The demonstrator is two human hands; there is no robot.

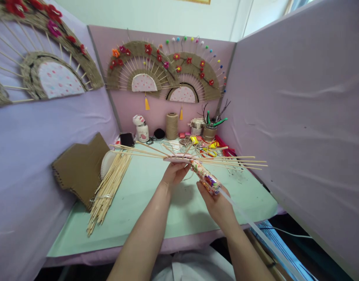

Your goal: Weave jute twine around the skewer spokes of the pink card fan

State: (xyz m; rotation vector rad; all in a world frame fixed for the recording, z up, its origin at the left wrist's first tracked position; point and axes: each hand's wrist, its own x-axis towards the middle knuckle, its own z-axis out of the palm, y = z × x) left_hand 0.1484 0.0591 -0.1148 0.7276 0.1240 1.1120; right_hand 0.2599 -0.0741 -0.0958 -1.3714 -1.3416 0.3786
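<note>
My left hand (176, 173) is closed on the near edge of a flat pinkish piece (179, 157) with thin wooden sticks (238, 160) fanning out from it to both sides. It is held level above the table and seen nearly edge-on. In my right hand (216, 203) is a flower-patterned glue gun (205, 177), gripped from below. Its nozzle end points up and left at the piece's underside; whether it touches cannot be seen. A long translucent glue stick (255, 226) trails from the gun's back end toward the lower right.
A bundle of wooden sticks (109, 191) and brown cardboard (82, 168) lie at left. Along the back stand a twine spool (171, 127), a white jar (143, 132) and a tin (209, 133) with green-handled pliers (219, 122). Decorated fans (144, 54) hang on the pink partition.
</note>
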